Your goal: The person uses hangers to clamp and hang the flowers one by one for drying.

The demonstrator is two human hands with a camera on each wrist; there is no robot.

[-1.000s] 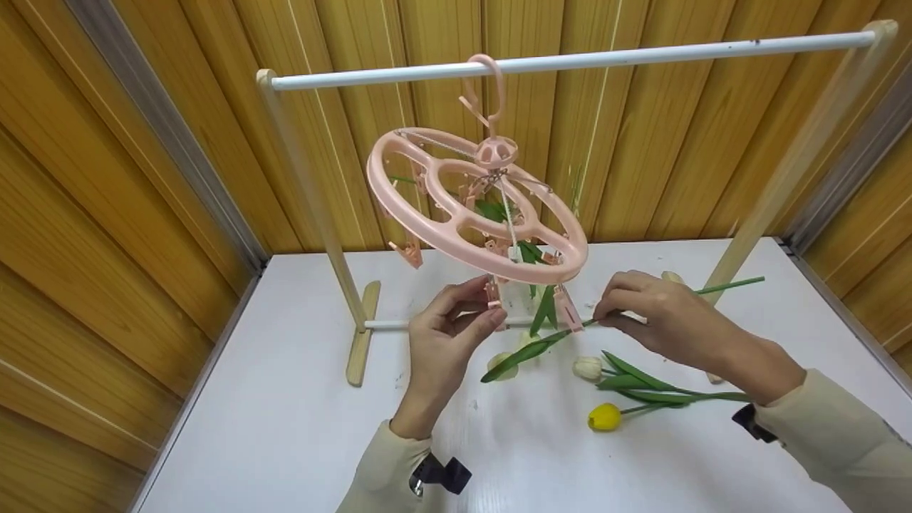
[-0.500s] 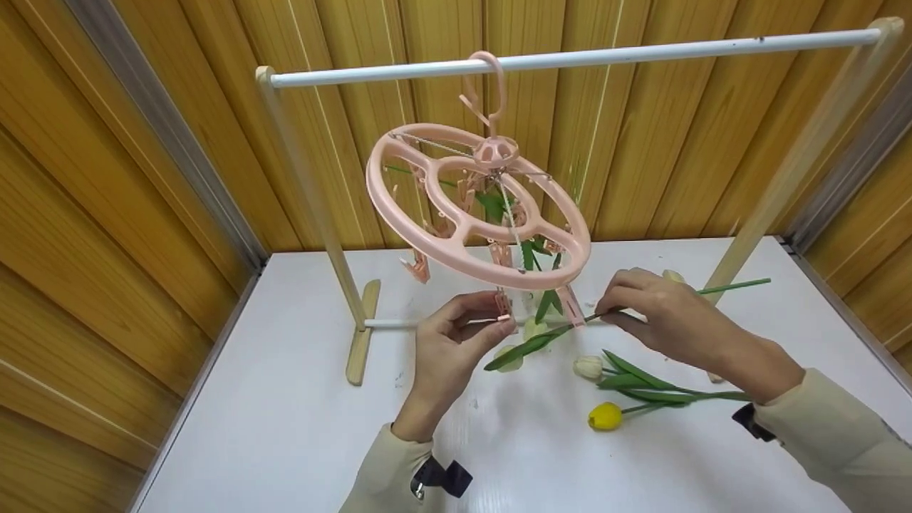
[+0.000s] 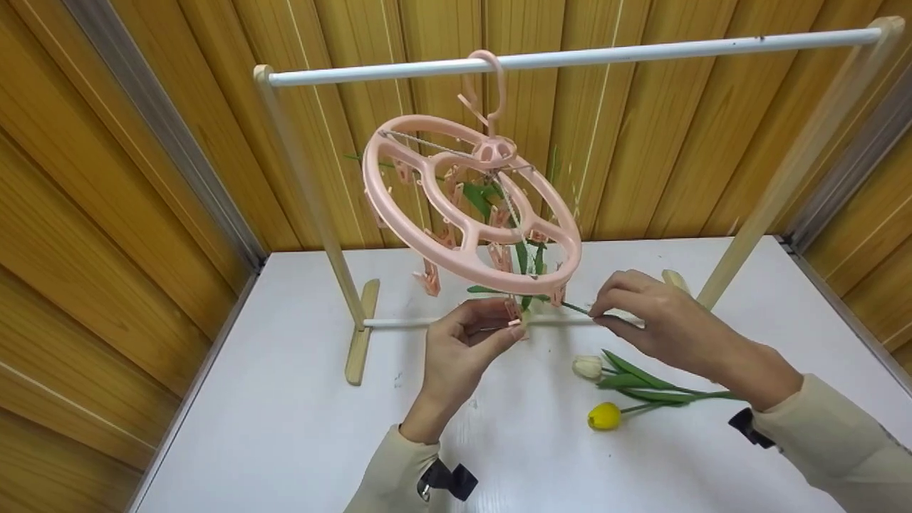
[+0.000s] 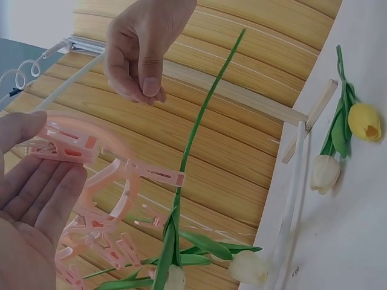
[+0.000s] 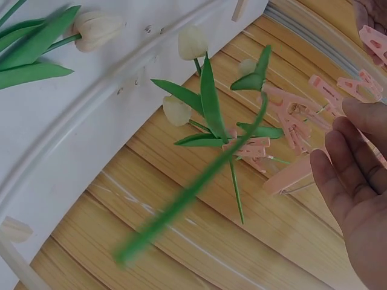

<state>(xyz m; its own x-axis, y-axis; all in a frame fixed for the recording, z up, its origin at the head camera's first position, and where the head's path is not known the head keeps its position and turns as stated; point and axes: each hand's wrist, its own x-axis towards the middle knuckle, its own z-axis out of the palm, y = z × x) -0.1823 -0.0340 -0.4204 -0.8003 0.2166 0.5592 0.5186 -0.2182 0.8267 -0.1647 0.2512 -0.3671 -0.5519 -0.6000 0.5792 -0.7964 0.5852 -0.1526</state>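
A pink round clip hanger (image 3: 467,251) hangs tilted by its hook. At its near edge my left hand (image 3: 463,353) pinches one pink clothespin (image 4: 66,144) between thumb and fingers. My right hand (image 3: 673,338) is to the right of the hanger, fingers loosely bent, nothing between them. In the left wrist view, a tulip's long green stem (image 4: 196,124) crosses the tip of another pink clothespin (image 4: 158,174), clear of the right hand. The right wrist view shows white tulips (image 5: 192,42) and green leaves among the clips.
The hanger's hook is over the white rod (image 3: 641,54) of a wooden-legged rack (image 3: 306,192). On the white table (image 3: 299,434), front right, lie a yellow tulip (image 3: 604,416) and a white tulip (image 3: 588,367). Yellow wood-grain panels (image 3: 71,285) stand behind and at both sides.
The right hand has let go of the tulip stem, which has swung in toward the hanger. The hanger has turned and tilted more. The left hand, with its clothespin, has shifted right.
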